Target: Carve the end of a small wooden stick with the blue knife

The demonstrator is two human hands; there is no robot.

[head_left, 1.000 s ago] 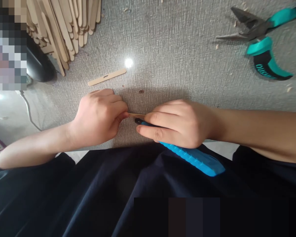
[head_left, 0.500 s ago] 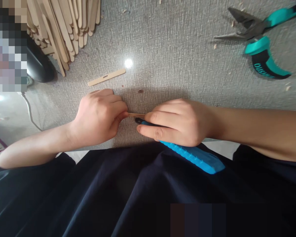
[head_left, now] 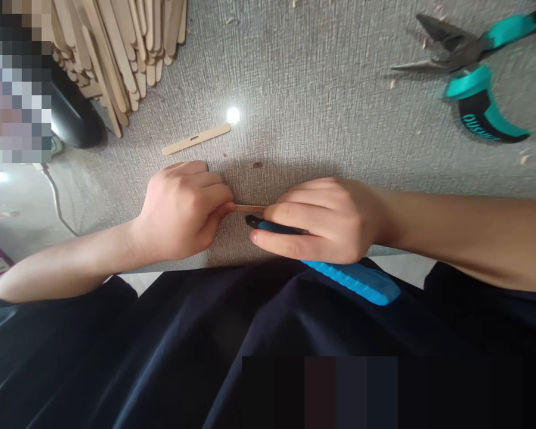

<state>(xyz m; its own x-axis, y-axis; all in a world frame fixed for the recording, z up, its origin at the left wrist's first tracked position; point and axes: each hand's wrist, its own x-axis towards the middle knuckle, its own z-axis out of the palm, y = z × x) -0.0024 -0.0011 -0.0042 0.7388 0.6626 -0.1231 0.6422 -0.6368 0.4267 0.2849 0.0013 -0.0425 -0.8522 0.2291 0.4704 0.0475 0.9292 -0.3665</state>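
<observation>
My left hand is closed, its fingertips pinching one end of a thin wooden stick that lies on the grey table. My right hand is wrapped round a blue utility knife. The knife's dark tip sits just below the stick, and its blue handle sticks out past my palm over my dark clothing. The two hands almost meet, with only a short piece of stick showing between them.
A heap of several wooden sticks lies at the top left, and a single loose stick rests above my left hand. Teal-handled pliers lie at the top right. A black object and a cable are at the left edge.
The knife handle has swung slightly up toward the table edge in my right hand. Both hands stay where they were.
</observation>
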